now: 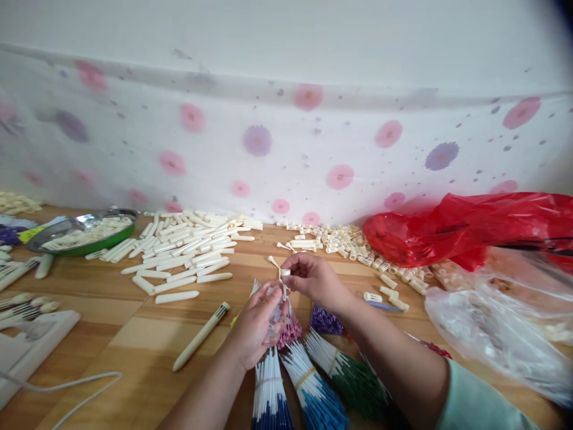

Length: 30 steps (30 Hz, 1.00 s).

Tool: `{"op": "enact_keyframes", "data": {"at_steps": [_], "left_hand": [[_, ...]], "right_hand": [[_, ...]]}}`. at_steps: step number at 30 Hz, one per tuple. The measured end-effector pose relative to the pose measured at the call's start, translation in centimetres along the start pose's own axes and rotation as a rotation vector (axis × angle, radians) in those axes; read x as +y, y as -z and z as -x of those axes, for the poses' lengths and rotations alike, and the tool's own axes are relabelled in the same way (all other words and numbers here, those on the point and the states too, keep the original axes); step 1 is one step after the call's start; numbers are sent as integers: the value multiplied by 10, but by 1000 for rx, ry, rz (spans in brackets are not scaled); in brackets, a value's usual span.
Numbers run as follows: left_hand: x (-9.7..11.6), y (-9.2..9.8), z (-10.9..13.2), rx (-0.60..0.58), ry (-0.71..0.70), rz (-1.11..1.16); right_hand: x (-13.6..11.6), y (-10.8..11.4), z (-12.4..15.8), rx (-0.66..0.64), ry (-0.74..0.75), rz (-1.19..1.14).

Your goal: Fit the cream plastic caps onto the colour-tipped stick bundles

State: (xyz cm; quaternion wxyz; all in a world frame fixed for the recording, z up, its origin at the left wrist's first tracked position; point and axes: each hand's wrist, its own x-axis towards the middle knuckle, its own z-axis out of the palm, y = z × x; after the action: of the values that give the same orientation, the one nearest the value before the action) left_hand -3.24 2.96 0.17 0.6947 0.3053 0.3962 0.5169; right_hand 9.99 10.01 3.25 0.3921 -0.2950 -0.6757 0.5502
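My left hand (262,319) is closed around some transparent plastic pieces (274,310), partly hidden by its fingers. Between the fingertips of my right hand (311,278) is a small cream ring-like pen part (285,273), right above the left thumb. A thin cream piece with a knobbed end (273,261) sticks out at the upper left of the fingers; what it joins is hidden. Below the hands lie banded bundles of pen refills, with dark blue (271,394), light blue (313,391) and green (351,376) ends. Pink (292,331) and purple (326,321) ones are behind.
Cream pen barrels (188,248) are heaped at the back left, beside a green-rimmed dish (96,242). An assembled-looking pen (201,336) lies left of my hands. Slotted cream parts (344,242), a red plastic bag (470,230) and a transparent bag (496,334) occupy the right.
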Motion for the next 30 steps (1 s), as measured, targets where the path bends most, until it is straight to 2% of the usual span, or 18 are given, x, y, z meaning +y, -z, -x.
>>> {"op": "enact_keyframes", "data": {"at_steps": [4,7,9,13,15,18,21,24,27,30], "left_hand": [[-6,-2,0,-24,31,20],[-11,-3,0,-13,65,56],[-13,-4,-1,10,76,51],[-15,-6,-1,86,56,-23],[-15,-7,-1,119,48,-54],[-15,-8,-1,148,53,-80],[-16,-10,0,139,77,-103],[-17,-11,2,75,93,-132],[-16,-9,4,-2,105,-179],[-13,-7,7,-89,109,-201]], "right_hand": [[7,-6,6,47,-32,84],[6,-7,11,46,43,202],[0,-5,12,-23,145,343],[-23,-1,6,-298,316,679],[-33,-3,1,-405,354,825],[-39,-8,-4,-486,379,989],[-40,-7,-5,-540,392,1073],[-43,-1,-1,-613,368,1004],[-45,5,10,-561,371,909],[-45,12,28,-321,409,797]]}}
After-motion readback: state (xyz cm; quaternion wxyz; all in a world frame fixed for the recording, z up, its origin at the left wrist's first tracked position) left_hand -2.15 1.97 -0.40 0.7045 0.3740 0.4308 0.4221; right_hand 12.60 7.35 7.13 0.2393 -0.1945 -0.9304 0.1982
